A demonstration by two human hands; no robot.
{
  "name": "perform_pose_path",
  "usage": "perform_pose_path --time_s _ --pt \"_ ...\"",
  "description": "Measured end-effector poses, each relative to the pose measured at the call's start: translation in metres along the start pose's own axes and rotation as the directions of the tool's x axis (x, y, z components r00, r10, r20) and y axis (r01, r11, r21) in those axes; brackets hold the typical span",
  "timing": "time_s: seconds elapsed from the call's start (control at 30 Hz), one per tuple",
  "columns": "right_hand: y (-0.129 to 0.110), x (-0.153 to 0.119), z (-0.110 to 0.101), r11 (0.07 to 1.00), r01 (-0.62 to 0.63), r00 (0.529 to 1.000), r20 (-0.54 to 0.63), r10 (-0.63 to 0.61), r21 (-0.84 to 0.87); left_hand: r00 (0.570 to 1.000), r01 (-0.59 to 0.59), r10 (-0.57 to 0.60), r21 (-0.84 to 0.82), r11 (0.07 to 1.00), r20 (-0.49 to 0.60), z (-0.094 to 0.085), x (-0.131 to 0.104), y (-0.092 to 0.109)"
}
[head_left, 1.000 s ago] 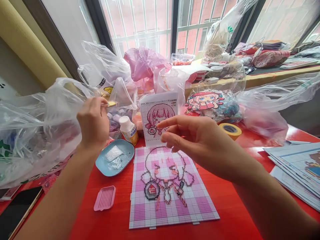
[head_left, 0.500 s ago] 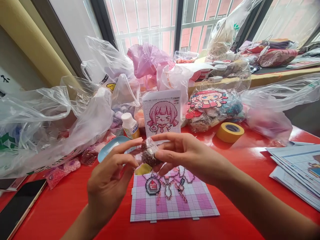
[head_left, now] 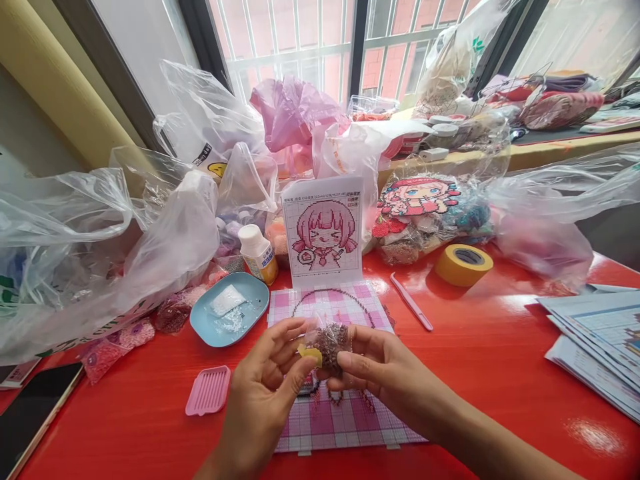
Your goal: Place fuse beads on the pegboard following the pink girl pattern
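Note:
Between my two hands is a small clear bag of dark brown beads (head_left: pixel 332 347), with a piece of yellow tape (head_left: pixel 311 355) at its left side. My left hand (head_left: pixel 273 373) pinches the taped end between thumb and fingers. Around the bag's right side my right hand (head_left: pixel 373 360) is closed. Below them lies a pink-and-white checked pegboard (head_left: pixel 350 427), partly hidden by my hands, with bead outlines on it. Behind the board a printed pixel pattern sheet (head_left: pixel 327 233) of a pink-haired figure stands upright.
A blue dish (head_left: pixel 200 320) with a small bag and loose white beads stands left, near a pink ridged tray (head_left: pixel 208 391) and a white-capped bottle (head_left: pixel 257 253). Right are pink tweezers (head_left: pixel 411 301), yellow tape roll (head_left: pixel 464 265) and papers (head_left: pixel 595 333). Plastic bags (head_left: pixel 170 227) crowd the back; a phone (head_left: pixel 40 420) lies left.
Both hands have moved down and toward me with the bag of beads, and now hover over the pegboard. The blue dish, pink tray and tweezers have come into clear view.

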State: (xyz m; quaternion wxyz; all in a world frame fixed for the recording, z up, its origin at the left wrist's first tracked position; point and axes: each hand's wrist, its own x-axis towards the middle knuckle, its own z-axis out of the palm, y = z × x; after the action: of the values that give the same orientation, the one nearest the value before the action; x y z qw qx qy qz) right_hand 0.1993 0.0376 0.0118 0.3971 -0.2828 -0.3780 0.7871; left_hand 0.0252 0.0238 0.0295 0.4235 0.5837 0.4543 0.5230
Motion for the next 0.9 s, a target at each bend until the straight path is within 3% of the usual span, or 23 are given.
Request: perform_pose_path --time_s 0.17,0.37,0.47,0.6,0.67,0.8,0.9 --pt "0.004 0.002 -0.001 1.000 0.028 1.000 0.007 -0.028 -0.004 0.998 0.050 -0.046 0.076 0.996 -0.053 -0.002 -0.001 -0.002" --pt "0.008 -0.003 0.007 0.976 0.186 0.970 -0.138 -0.201 -0.114 0.997 0.074 -0.073 0.027 0.997 -0.038 -0.003 -0.002 -0.002" --pt "0.012 -0.005 0.010 0.966 0.228 0.963 -0.117 -0.242 -0.122 1.000 -0.013 0.013 0.118 0.993 0.002 -0.002 -0.005 -0.006" --pt "0.017 -0.007 0.008 0.990 0.110 0.992 -0.045 -0.114 -0.085 0.982 -0.157 0.177 0.228 0.961 -0.067 -0.001 -0.011 -0.013" --pt "0.017 -0.007 0.006 0.990 0.083 0.994 -0.056 -0.090 -0.113 0.965 -0.238 0.259 0.287 0.928 -0.036 -0.003 -0.013 -0.015" --pt "0.012 -0.007 0.007 0.988 0.077 0.992 -0.091 -0.090 -0.132 0.864 -0.503 0.456 0.365 0.783 0.212 -0.008 -0.011 -0.012" --pt "0.007 -0.008 0.009 0.984 0.063 0.992 -0.094 -0.080 -0.166 0.800 -0.601 0.517 0.401 0.692 0.306 -0.011 -0.009 -0.012"
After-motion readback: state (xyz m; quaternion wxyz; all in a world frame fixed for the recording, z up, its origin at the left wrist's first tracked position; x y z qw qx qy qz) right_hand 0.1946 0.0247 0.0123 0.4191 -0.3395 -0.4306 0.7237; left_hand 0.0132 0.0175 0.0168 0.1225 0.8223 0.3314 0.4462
